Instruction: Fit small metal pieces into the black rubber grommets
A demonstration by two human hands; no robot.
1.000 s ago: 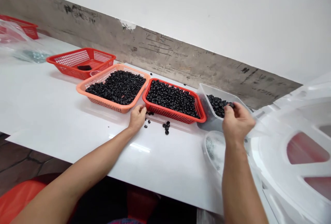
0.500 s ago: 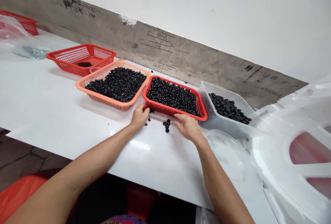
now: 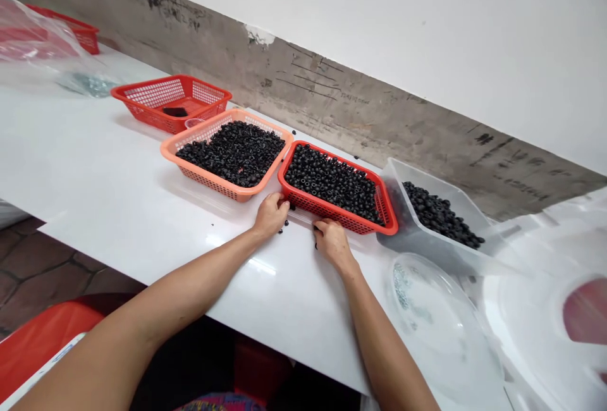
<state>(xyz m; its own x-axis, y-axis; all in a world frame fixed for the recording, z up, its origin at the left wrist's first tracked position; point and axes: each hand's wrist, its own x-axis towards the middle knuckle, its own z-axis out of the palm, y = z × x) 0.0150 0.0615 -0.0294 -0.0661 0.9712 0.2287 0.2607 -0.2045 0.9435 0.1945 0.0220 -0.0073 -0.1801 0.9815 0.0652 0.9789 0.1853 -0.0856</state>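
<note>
My left hand (image 3: 271, 214) rests on the white table (image 3: 104, 171) against the front left corner of a red basket (image 3: 339, 215) full of small black rings, fingers curled; a few loose black rings (image 3: 285, 226) lie just beside it. My right hand (image 3: 331, 240) lies on the table in front of the same basket, fingers bent down over the spot where loose rings lay. An orange basket (image 3: 215, 182) heaped with black rings stands to the left. A clear plastic tub (image 3: 427, 243) with more black rings stands to the right.
A red basket (image 3: 152, 114), nearly bare inside, stands further left. Clear plastic bags (image 3: 42, 50) lie at the far left. A clear round dish (image 3: 436, 322) and white moulded plastic parts (image 3: 554, 310) sit at the right. A grey concrete wall runs behind the table.
My right hand left the clear tub, came down to the loose rings in front of the red basket and now covers them. My left hand has stayed by the basket's corner.
</note>
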